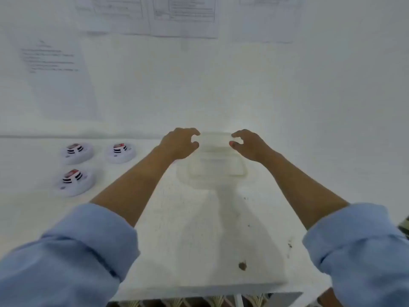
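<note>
- A person's left hand [180,144] and right hand [249,145] pinch opposite ends of a blurred clear plastic container [215,171], thumbs and curled fingers on its rim.
- The container is at the far middle of a white table [199,229].
- Three round white devices [76,151] lie well to its left.

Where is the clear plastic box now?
In the head view, the clear plastic box sits centrally by the wall, held between left hand and right hand, right of three round devices.
</note>
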{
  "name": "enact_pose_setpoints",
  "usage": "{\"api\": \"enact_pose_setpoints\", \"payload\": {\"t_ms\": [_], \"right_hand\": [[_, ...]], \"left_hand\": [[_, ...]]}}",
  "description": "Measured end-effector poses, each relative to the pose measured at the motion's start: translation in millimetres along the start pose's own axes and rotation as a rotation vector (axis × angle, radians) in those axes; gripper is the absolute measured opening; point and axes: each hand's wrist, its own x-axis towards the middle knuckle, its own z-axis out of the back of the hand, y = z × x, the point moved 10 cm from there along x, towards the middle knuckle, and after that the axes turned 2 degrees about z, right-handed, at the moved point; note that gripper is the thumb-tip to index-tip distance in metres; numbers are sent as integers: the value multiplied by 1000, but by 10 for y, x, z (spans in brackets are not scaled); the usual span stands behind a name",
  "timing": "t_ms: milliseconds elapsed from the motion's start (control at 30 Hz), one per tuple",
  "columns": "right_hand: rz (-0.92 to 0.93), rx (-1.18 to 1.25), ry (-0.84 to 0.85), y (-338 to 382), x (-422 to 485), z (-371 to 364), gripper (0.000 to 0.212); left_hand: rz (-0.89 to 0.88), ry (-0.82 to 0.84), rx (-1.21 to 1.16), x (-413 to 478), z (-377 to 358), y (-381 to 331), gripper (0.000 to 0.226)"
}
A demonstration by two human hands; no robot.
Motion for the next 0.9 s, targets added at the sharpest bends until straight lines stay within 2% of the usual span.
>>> {"api": "enact_pose_setpoints", "payload": {"t_ms": [200, 433, 567, 700, 800, 900], "right_hand": [[35, -34, 76, -169, -148, -413, 38], [95, -81, 52, -245, -162, -508, 34], [84, -13, 26, -301, -172, -485, 32], [-2, 110, 10, -467, -169, -472, 33], [-73, 239, 89, -565, -184, -523, 36], [-162, 526, 189, -633, -200, -585, 32]], "left_hand": [[51, 13, 100, -190, -342, 32, 36], [55, 21, 135, -188, -426, 67, 32], [34, 147, -35, -145, -668, 161, 34], [60, 142, -159, -133, -707, 228, 38], [160, 118, -332, -120, -697, 320, 44], [341, 181, -681, -151, -787, 465, 47]]}}
